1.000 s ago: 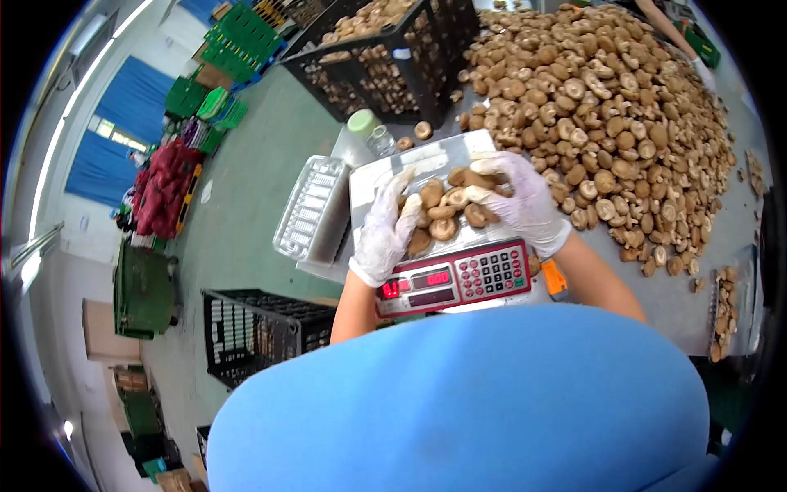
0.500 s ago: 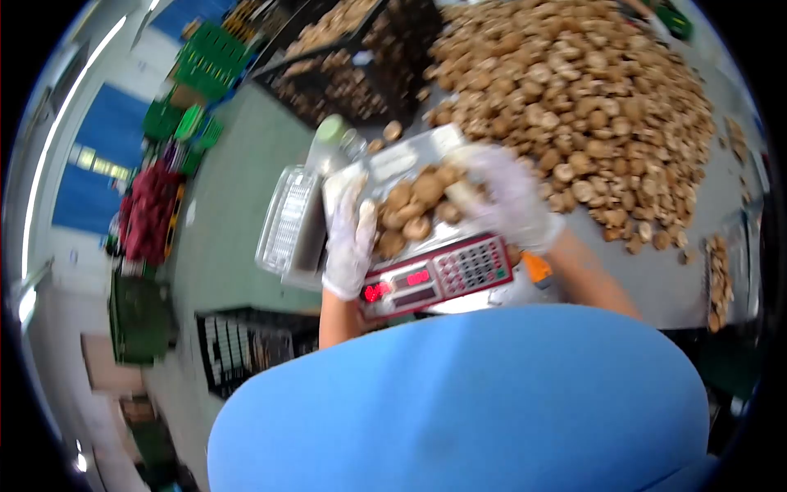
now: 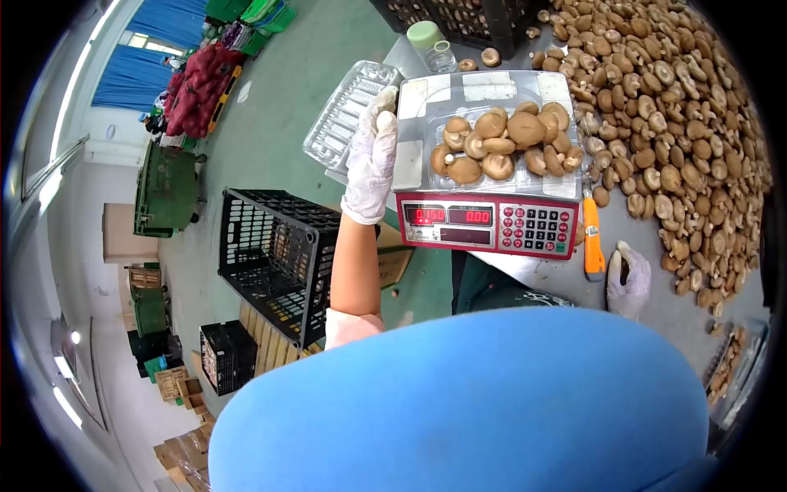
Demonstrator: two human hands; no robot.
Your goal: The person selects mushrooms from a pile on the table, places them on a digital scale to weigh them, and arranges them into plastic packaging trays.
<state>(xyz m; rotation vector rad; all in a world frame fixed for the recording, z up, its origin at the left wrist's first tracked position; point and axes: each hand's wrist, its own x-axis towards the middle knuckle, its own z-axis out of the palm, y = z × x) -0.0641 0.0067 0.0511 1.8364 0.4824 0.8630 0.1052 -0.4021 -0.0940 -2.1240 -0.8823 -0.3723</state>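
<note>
A red-framed digital scale carries a clear plastic tray with several brown mushrooms in it. Its red digits appear to read 0.150 and 0.00. My left hand, in a whitish glove, is raised at the scale's left edge beside stacked clear trays. Its fingers are stretched out and the thumb stands apart. Right of the scale, my gloved right hand rests low on the metal table, fingers loosely curled with a dark gap toward the thumb. I make out nothing held there. An orange-handled tool lies between it and the scale.
A large mushroom heap covers the table's right side. A green-lidded jar and a black crate stand beyond the scale. Another black crate is at left below. A filled tray lies at lower right.
My right hand has left the mushrooms on the scale and moved right, down to the table. My left hand remains by the scale's left side. The view has shifted, and the mushrooms lie uncovered.
</note>
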